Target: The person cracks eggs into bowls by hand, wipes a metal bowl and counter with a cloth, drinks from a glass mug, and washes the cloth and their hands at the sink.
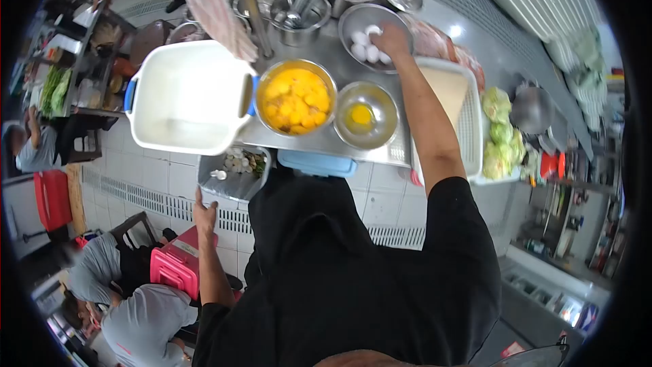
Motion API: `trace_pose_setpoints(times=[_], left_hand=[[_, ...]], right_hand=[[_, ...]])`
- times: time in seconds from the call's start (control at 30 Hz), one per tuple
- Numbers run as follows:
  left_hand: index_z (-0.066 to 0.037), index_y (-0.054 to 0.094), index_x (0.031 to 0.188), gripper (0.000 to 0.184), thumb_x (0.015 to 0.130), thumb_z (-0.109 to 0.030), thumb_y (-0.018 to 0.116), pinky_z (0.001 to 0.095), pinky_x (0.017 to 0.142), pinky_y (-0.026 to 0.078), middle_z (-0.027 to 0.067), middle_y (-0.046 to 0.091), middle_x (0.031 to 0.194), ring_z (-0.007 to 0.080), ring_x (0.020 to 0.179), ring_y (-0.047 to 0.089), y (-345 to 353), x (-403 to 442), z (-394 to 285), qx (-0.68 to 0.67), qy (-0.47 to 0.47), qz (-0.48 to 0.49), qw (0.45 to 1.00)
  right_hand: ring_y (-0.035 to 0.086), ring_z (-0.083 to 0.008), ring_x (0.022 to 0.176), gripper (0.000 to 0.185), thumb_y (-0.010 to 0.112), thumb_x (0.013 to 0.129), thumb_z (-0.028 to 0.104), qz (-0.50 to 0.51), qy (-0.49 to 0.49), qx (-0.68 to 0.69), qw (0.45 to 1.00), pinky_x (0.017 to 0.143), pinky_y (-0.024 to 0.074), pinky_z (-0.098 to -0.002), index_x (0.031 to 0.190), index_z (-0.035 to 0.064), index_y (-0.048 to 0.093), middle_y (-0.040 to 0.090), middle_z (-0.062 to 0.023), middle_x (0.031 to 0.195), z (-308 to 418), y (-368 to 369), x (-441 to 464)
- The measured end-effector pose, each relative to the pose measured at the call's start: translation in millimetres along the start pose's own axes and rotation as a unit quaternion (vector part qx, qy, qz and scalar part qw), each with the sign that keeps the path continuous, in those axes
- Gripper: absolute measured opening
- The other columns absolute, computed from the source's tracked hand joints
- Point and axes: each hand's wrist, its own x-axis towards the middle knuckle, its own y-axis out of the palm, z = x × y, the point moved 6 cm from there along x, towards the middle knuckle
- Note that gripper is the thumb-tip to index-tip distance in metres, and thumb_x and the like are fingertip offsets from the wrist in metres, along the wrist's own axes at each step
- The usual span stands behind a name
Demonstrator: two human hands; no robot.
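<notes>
My right hand (392, 42) reaches into a metal bowl (346, 17) of white eggs (360, 45); its fingers are among the eggs, and whether one is gripped is hard to tell. Low at the left, my left hand (205, 216) is beside a lined bin (234, 190) with eggshells in it. A white shell piece (218, 175) lies just above its fingertips, inside the bin. On the steel counter (272, 137) stand a bowl with many yolks (297, 97) and a smaller metal bowl (345, 137) with one cracked egg (361, 115).
A large white tub (187, 98) with blue handles stands left of the yolk bowl. Pots with utensils (297, 20) are behind. At the right are a white basket (473, 122) and cabbages (501, 132). Several people (146, 319) in grey are at the lower left.
</notes>
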Motion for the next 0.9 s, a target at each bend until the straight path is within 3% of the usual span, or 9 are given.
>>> trace_pose_setpoints(times=[0.07,0.1,0.17,0.3,0.47,0.6,0.73,0.83,0.9], left_hand=[[0.0,0.039,0.143,0.076,0.075,-0.005,0.073,0.0312,0.103,0.041,0.0247,0.05,0.139,0.0297,0.127,0.052,-10,-25,10,-0.071,0.068,-0.023,0.995],[0.001,0.041,0.141,0.075,0.074,-0.008,0.074,0.0331,0.106,0.038,0.024,0.047,0.141,0.0325,0.13,0.048,84,-21,-16,-0.042,0.04,0.02,0.998],[0.001,0.043,0.139,0.075,0.074,-0.012,0.076,0.0371,0.112,0.032,0.0243,0.044,0.143,0.0361,0.135,0.04,64,-14,-11,-0.01,0.051,0.009,0.999],[-0.006,0.051,0.135,0.064,0.077,-0.019,0.073,0.0391,0.111,0.035,0.0231,0.042,0.145,0.0377,0.133,0.042,29,-43,-39,0.02,0.047,0.025,0.998],[-0.003,0.053,0.134,0.056,0.082,-0.017,0.069,0.038,0.1,0.047,0.0204,0.049,0.141,0.0331,0.123,0.054,9,-62,-108,-0.038,0.061,0.071,0.995],[0.002,0.052,0.133,0.046,0.09,-0.011,0.063,0.0348,0.096,0.05,0.0172,0.054,0.136,0.0254,0.117,0.059,-6,-82,-190,-0.111,0.188,0.129,0.967],[-0.001,0.047,0.138,0.047,0.095,-0.014,0.061,0.0324,0.101,0.046,0.013,0.058,0.131,0.0197,0.116,0.058,6,-121,-300,-0.342,0.28,0.259,0.859],[-0.003,0.04,0.144,0.055,0.098,-0.026,0.058,0.0324,0.1,0.046,0.0125,0.057,0.133,0.0219,0.119,0.057,60,-134,-360,-0.523,0.218,0.323,0.758],[-0.004,0.043,0.141,0.051,0.097,-0.026,0.057,0.0343,0.098,0.048,0.012,0.058,0.13,0.0239,0.116,0.058,94,-148,-387,-0.579,0.112,0.321,0.741]], right_hand=[[0.05,-0.0333,0.128,0.069,0.064,0.081,0.052,0.012,-0.068,-0.004,0.998,0.107,0.0347,-0.0532,0.137,0.014,0.051,0.053,-0.0152,0.139,23,24,1],[0.05,-0.0329,0.128,0.069,0.064,0.08,0.054,0.047,-0.042,-0.159,0.985,0.108,0.0339,-0.0522,0.135,0.013,0.053,0.054,-0.0136,0.137,6,-24,24],[0.051,-0.0354,0.126,0.069,0.064,0.077,0.055,0.075,-0.071,-0.251,0.962,0.105,0.0373,-0.0508,0.13,0.0104,0.057,0.055,-0.0187,0.134,47,-11,30],[0.061,-0.0327,0.114,0.049,0.072,0.073,0.042,0.112,-0.057,-0.211,0.969,0.1,0.0457,-0.0416,0.109,0.0088,0.071,0.066,-0.0162,0.118,66,12,35],[0.065,-0.0345,0.105,0.053,0.078,0.068,0.041,0.071,-0.042,-0.201,0.976,0.089,0.0518,-0.0421,0.104,0.003,0.071,0.068,-0.0198,0.11,75,-12,27],[0.068,-0.0254,0.092,0.046,0.079,0.07,0.037,-0.002,-0.039,0.033,0.999,0.079,0.0536,-0.0339,0.099,0.0015,0.071,0.07,-0.0145,0.102,49,-29,31],[0.065,-0.014,0.084,0.031,0.077,0.077,0.022,0.075,0.02,0.44,0.895,0.075,0.0519,-0.0249,0.099,0.0011,0.069,0.068,-0.0058,0.091,83,-96,-99],[0.064,-0.0135,0.084,0.023,0.073,0.08,0.005,0.152,-0.04,0.656,0.738,0.077,0.0519,-0.0254,0.102,0.0,0.067,0.067,-0.0035,0.091,97,-79,-193],[0.065,-0.015,0.088,0.026,0.075,0.078,0.0,0.199,-0.097,0.605,0.765,0.081,0.0523,-0.0272,0.103,-0.0003,0.068,0.068,-0.0041,0.098,110,-64,-255]])
